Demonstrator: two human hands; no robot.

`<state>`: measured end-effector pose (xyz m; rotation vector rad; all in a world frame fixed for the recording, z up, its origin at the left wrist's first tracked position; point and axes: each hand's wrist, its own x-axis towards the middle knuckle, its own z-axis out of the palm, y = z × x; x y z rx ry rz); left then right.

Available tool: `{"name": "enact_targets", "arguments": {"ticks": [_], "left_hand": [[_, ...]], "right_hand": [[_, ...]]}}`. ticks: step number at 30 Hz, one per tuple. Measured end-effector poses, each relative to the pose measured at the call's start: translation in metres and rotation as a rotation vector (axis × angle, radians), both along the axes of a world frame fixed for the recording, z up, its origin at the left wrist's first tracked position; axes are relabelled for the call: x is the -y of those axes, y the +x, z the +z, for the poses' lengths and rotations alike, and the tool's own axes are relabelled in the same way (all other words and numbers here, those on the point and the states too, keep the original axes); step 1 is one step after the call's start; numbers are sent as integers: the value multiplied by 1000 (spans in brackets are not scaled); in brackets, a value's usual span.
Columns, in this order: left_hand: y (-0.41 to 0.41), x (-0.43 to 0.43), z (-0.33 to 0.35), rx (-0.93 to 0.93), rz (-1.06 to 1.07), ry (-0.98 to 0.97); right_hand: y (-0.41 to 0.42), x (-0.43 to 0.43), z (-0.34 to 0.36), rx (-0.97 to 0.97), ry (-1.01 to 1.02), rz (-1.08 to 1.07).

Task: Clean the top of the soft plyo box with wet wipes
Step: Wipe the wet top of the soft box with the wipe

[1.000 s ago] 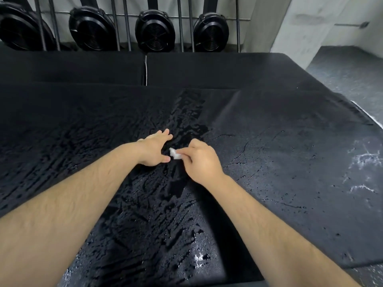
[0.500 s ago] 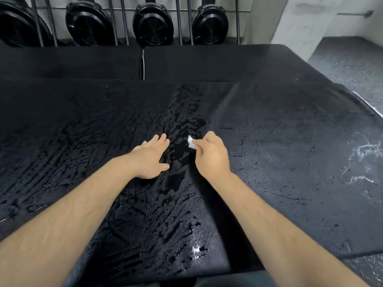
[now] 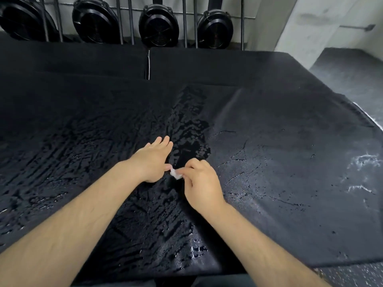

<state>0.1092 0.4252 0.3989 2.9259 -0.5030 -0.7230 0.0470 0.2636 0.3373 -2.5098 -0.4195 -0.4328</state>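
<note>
So the soft plyo box (image 3: 279, 183) fills pretty much the whole view, black top, and the left side plus a strip up the middle is covered in shiny wet streaks (image 3: 62, 162), kinda blotchy. Behind it sits another row of black pads (image 3: 207, 65) with a seam (image 3: 147, 65) between two of them, and behind those a row of round black disc things (image 3: 158, 25) sitting among upright metal bars (image 3: 130, 19); can't really tell what the discs are. Further right the box top goes matte and dry-looking, with thin cracks (image 3: 234, 158) running through the skin, and way over at the right edge there are some white chalky smears (image 3: 362, 162). Past that edge you get speckled grey floor (image 3: 352, 73) and a pale concrete pillar (image 3: 300, 21) in the top corner. Hands now: left hand (image 3: 152, 160) lies flat on the wet part near the middle, fingers straight and together, holding nothing. Just beside its thumb is the wet wipe (image 3: 175, 174), down to a tiny scrunched white wad, sitting low over the wet strip. The right hand (image 3: 202, 183) has it pinched between thumb and fingertips, the other fingers curled in.
</note>
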Motion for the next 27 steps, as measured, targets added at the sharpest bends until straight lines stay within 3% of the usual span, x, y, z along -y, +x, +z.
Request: {"name": "enact_targets", "arguments": {"ticks": [6,12,18,23,27], "left_hand": [[-27,-14,-6,-92,-14,-72],[-29,-21,-19,-50,-47,-118],[-30,-25,-23,-44,-27,-179],[-32,-23,-24,-22,-34,-165],[-37,-18,-22,-21,-11,-192]], "right_hand": [[40,1,8,-78,18,-75],[-36,1,0,-127,41,94],[-2,3,0,-52,11,-114],[-46,-4,1,-78,-29,5],[6,13,10,-63,-131,-150]]}}
